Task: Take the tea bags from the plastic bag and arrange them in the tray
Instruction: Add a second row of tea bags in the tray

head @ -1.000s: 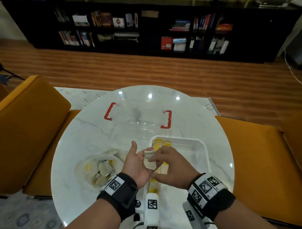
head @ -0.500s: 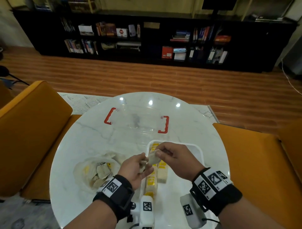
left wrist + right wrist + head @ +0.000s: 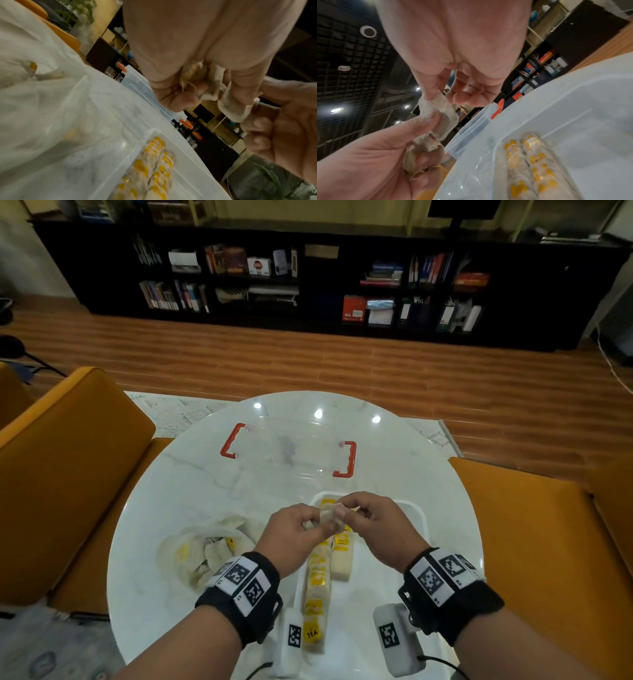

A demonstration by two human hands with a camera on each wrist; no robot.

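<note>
Chair (image 3: 68,474): mustard-yellow upholstery, smooth, at the table's left edge.

Table (image 3: 191,501): round, glossy white marble with faint grey veins.

Plastic bag (image 3: 191,553): thin, crumpled, translucent, lying on the table's left part; pale tea bags with yellow tags inside.

Lid (image 3: 287,450): clear plastic, rectangular, red clips at both ends, on the far side.

Left hand (image 3: 291,535): fingers curled, clutching soft papery tea bags and pinching one end of a tea bag (image 3: 443,116).

Right hand (image 3: 373,525): thumb and forefinger pinch the other end; the tea bag is held over the tray.

Tray (image 3: 418,515): translucent white plastic, rounded corners, holding two neat rows of tea bags (image 3: 317,587) with yellow tags.
</note>
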